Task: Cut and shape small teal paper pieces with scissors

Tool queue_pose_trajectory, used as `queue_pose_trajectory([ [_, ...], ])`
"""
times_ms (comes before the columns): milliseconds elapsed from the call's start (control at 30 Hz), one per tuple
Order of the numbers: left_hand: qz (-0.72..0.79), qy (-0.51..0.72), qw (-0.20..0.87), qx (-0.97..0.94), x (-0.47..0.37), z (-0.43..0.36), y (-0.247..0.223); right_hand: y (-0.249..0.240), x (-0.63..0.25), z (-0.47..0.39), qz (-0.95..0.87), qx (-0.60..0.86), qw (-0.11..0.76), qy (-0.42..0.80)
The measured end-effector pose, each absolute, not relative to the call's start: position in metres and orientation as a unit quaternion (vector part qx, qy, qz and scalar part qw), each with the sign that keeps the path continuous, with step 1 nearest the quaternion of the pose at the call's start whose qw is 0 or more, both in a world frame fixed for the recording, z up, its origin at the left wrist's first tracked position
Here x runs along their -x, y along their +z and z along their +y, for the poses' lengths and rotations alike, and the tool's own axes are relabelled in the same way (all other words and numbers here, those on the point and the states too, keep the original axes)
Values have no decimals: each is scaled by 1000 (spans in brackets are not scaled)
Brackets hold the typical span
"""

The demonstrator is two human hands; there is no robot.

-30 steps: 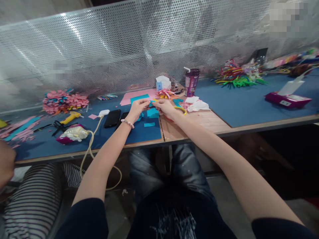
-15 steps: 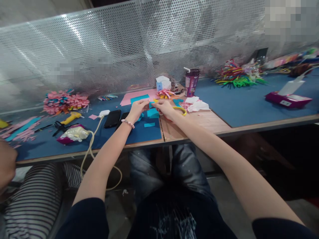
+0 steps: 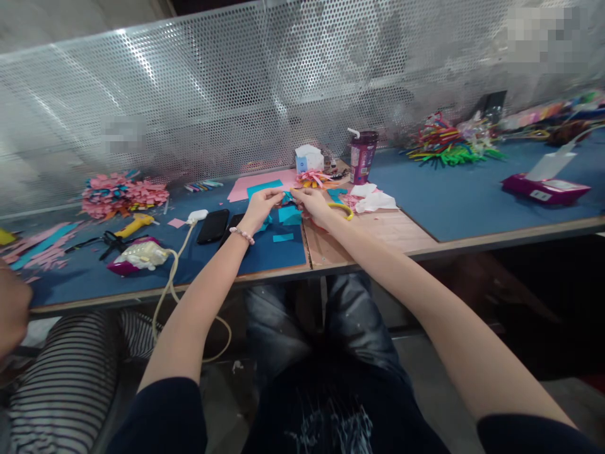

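Over the blue mat, my left hand point(image 3: 262, 207) and my right hand point(image 3: 309, 203) meet with fingertips pinched. Between them is a small piece of blue paper point(image 3: 287, 198), partly hidden by the fingers. Just below lie cut blue paper pieces point(image 3: 289, 215) and a small blue strip point(image 3: 283, 238). Behind my hands, a blue sheet point(image 3: 265, 187) rests on pink paper point(image 3: 239, 187). A yellow loop point(image 3: 348, 213), perhaps a scissors handle, shows beside my right wrist. Pink and orange paper strips point(image 3: 312, 179) are bunched beyond my fingers.
Phones point(image 3: 213, 227) and a cabled white plug point(image 3: 197, 215) lie left, near a yellow glue gun point(image 3: 136, 224). A purple cup point(image 3: 363, 157), tissue box point(image 3: 309, 159) and crumpled tissue point(image 3: 375, 200) stand or lie right. Another person's hand point(image 3: 14, 309) is at far left.
My fingers have shifted slightly around the small blue paper piece. A yellow bit seen by my right fingertips earlier no longer shows.
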State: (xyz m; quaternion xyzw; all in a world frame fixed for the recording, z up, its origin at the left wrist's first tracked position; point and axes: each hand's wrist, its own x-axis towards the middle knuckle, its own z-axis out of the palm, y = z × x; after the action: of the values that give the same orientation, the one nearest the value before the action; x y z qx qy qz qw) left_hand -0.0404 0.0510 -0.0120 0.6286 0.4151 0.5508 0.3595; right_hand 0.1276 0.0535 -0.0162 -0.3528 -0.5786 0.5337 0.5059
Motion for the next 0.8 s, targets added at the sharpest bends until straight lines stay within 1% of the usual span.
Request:
queue_pose_trajectory([
  [133, 408, 528, 337, -665, 40, 47, -9, -17, -129, 55, -577, 338, 525, 526],
  [300, 392, 502, 327, -698, 36, 44, -10, -20, -129, 56, -590, 328, 521, 522],
  [533, 392, 509, 316, -698, 38, 50, -14, -24, -129, 60, -603, 331, 506, 520],
  [800, 401, 520, 329, -679, 39, 49, -15, -23, -129, 61, -617, 338, 502, 504],
])
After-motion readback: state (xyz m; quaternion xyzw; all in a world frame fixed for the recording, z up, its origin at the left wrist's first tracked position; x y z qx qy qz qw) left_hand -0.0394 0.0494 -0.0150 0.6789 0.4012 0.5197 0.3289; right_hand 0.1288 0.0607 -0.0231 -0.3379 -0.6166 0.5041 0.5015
